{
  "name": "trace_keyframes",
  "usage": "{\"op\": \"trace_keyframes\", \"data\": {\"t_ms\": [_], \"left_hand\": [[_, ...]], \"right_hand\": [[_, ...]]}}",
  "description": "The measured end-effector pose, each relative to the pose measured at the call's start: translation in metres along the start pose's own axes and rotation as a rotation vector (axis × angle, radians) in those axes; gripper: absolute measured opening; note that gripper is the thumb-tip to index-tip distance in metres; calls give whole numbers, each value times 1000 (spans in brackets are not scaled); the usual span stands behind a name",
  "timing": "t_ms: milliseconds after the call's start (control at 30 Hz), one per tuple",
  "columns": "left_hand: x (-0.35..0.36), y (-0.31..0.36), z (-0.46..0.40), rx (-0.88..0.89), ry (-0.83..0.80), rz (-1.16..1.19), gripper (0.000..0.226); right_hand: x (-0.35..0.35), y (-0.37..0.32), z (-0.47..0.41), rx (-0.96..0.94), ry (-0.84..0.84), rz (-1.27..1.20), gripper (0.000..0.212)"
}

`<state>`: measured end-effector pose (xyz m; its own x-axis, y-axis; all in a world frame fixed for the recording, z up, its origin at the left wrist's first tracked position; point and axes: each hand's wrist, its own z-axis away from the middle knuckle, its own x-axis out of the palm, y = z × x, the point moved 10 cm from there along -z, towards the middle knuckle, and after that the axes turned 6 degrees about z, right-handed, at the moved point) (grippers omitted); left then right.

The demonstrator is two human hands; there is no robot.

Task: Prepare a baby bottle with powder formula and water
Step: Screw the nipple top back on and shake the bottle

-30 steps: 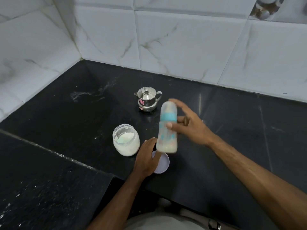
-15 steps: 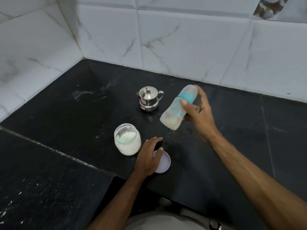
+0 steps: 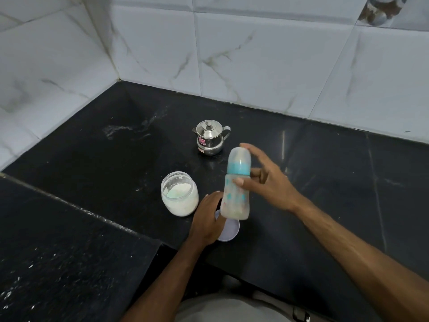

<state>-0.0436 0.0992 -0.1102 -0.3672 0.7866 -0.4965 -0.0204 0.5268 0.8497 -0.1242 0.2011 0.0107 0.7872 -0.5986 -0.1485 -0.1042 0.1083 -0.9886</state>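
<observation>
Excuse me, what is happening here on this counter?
A person is preparing a baby bottle. The right hand holds the capped bottle upright in the air above the black counter; it looks blurred, probably from shaking. The left hand rests on a round lid lying on the counter. Beside it stands an open jar of white powder, and behind, a small steel pot.

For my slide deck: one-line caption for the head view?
Right hand holds capped baby bottle upright above counter; left hand rests on lid beside open powder jar.

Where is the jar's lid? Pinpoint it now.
Head view: the lid lies flat on the black counter, under the left hand, right of the powder jar.
</observation>
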Motion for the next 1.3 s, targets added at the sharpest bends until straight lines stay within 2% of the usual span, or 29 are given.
{"op": "trace_keyframes", "data": {"t_ms": [33,133,200,233,333,367,400,500,533,600,667,700,733,833,900,933,1033,1067,1133,1233,1300], "left_hand": [[0,-2,1,-4,0,-9,50],[-2,0,3,-13,29,-20,50],[-2,1,3,-12,27,-17,49],[-2,3,3,-5,31,-19,47],[-4,1,0,-16,28,10,32],[-4,2,0,-9,37,11,33],[-5,3,1,0,51,8,38],[-6,5,3,-3,59,-21,48],[-5,4,3,-12,48,-16,48],[-5,2,3,-19,43,-9,48],[-3,0,2,-17,24,-12,53],[-2,-1,2,-20,14,-11,54],[-3,0,2,-18,19,-7,53],[-4,2,3,-19,45,-8,47],[-5,3,4,-22,44,-6,48],[-6,5,4,-10,50,-5,48],[-7,7,2,-68,46,64,36],[-7,7,2,-90,41,82,34],[-8,9,4,-42,59,59,36],[-5,2,4,-23,47,-6,48],[-5,2,4,-27,45,-4,49]], "right_hand": [[-6,-2,-2,-13,37,-16,75],[-48,-9,-8,-41,335,-129,71],[-53,-10,-5,-56,398,-167,68],[-44,-9,-4,-49,344,-163,69],[7,0,5,16,3,-36,72],[10,0,5,13,-21,-19,73],[2,-3,1,-3,33,-40,74],[-48,-8,-7,-31,369,-194,74],[-54,-9,-7,-47,410,-212,75],[-41,-8,-7,-44,294,-151,77],[-6,-3,-3,6,28,-10,76],[1,0,-1,16,-39,38,75],[-2,-2,-2,8,-25,34,75],[-42,-15,-9,-40,300,-138,73],[-54,-17,-10,-64,407,-185,71],[-47,-15,-10,-60,364,-168,72],[4,-5,-4,-1,2,-10,72],[12,-3,-2,4,-62,24,71],[0,-10,-6,-27,25,-25,71],[-48,-18,-14,-63,340,-177,74],[-54,-17,-13,-82,384,-213,74]]}}
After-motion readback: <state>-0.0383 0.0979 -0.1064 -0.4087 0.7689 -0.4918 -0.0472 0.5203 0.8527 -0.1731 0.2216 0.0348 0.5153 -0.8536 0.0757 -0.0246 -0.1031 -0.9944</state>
